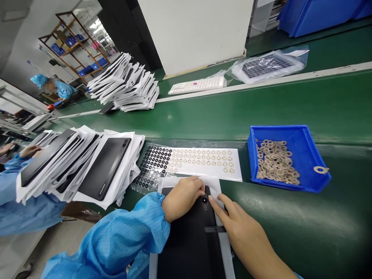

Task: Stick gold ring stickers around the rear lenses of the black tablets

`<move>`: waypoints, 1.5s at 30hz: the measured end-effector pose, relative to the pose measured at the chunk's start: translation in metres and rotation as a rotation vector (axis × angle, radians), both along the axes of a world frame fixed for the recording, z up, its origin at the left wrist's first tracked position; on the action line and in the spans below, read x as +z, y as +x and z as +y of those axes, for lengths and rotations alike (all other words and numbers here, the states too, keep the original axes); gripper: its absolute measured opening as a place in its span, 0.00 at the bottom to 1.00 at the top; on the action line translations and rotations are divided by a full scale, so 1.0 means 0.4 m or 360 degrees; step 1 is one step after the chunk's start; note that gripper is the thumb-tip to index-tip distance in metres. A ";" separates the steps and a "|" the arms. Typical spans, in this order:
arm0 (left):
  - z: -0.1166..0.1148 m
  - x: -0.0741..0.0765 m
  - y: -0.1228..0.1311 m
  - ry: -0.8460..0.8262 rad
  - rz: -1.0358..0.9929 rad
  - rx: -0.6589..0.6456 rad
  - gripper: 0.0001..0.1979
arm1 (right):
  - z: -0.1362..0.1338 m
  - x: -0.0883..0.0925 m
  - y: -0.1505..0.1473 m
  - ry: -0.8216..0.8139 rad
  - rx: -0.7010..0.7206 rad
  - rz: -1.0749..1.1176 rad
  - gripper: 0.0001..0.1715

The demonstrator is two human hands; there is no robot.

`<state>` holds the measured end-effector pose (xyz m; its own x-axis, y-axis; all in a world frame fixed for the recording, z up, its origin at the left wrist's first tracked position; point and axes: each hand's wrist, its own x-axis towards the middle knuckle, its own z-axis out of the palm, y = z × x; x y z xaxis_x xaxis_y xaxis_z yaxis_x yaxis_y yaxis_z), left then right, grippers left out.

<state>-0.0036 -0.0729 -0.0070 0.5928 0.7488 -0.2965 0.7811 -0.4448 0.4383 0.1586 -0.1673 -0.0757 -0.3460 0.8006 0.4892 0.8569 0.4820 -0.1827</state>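
Observation:
A dark tablet back cover (188, 240) lies on a white sleeve at the near edge of the green bench, its camera cluster (205, 200) at the far end. My left hand (181, 197) rests curled on the cover's top left corner, fingertips beside the camera. My right hand (241, 228) lies flat on the cover's right side, its index fingertip touching just right of the camera. Just beyond the cover lies a white sheet (200, 161) carrying rows of small rings, black ones on its left part.
A blue bin (308, 135) of loose metal rings stands to the right. A stack of sleeved tablets (84, 166) sits at left, where a co-worker's hand (30, 151) in a blue sleeve reaches. More white sleeves (124, 85), bagged trays (267, 66) and a blue crate (316, 15) lie across the belt.

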 end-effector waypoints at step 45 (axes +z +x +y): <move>-0.088 -0.093 -0.072 0.0918 -0.0412 -0.0138 0.16 | 0.005 -0.013 0.002 0.0098 -0.0004 -0.0012 0.32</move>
